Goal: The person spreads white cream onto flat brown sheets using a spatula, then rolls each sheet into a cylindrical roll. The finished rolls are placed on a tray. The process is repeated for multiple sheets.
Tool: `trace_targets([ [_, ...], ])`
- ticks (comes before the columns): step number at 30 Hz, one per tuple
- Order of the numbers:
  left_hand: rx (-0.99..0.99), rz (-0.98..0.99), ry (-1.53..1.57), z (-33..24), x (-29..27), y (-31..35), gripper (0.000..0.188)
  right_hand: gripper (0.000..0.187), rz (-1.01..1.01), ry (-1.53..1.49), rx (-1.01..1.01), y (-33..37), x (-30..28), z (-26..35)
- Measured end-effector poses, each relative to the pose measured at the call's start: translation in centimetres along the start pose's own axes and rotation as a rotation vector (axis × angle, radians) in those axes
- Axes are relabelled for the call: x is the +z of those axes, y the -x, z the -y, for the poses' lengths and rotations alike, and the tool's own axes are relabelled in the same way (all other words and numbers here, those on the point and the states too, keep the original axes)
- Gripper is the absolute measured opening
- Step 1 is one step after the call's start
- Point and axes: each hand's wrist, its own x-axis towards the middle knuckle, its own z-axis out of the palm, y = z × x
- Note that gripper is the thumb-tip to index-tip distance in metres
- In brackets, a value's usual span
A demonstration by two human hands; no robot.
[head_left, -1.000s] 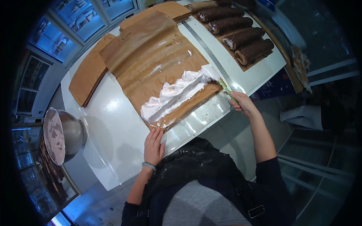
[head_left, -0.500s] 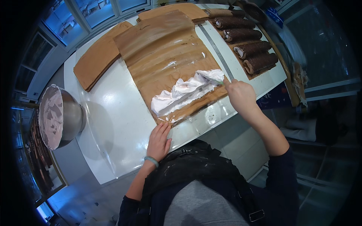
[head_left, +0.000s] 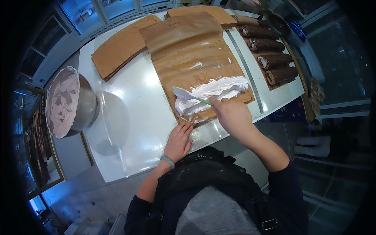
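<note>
My right hand (head_left: 233,115) is closed round the green handle of a spatula (head_left: 203,100), whose cream-coated blade lies over the left end of a thick band of white cream (head_left: 223,88). That cream runs across the near part of a wrinkled brown sheet (head_left: 192,49), with smears farther up. I cannot tell where cake gives way to baking paper on it. At the sheet's near left corner my left hand (head_left: 179,139) rests with its fingers stretched out and their tips touching the edge.
A metal bowl of pinkish cream (head_left: 64,102) stands at the left. Stacked brown cake sheets (head_left: 119,45) lie at the back left, more (head_left: 201,13) behind. Dark cake rolls (head_left: 278,60) line the right side, beyond a metal ruler (head_left: 244,64). Another person's hand (head_left: 252,3) shows at the far edge.
My right hand has swept the spatula leftward from the cream's right end to its left end. The cream at the right looks flatter and wider. My left hand stays at the corner while the view shifts.
</note>
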Motion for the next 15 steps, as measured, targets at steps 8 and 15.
trace_targets([
  [8, -0.023, -0.098, -0.020, 0.9, -2.8, 3.2, 0.052, 0.035, 0.411, -1.312, 0.027, -8.1, -5.8, 2.1],
  [15, -0.217, -0.195, -0.096, 2.5, -4.7, 6.7, 0.050, 0.030, 0.703, -1.410, -0.213, -18.7, -4.4, 21.0],
])
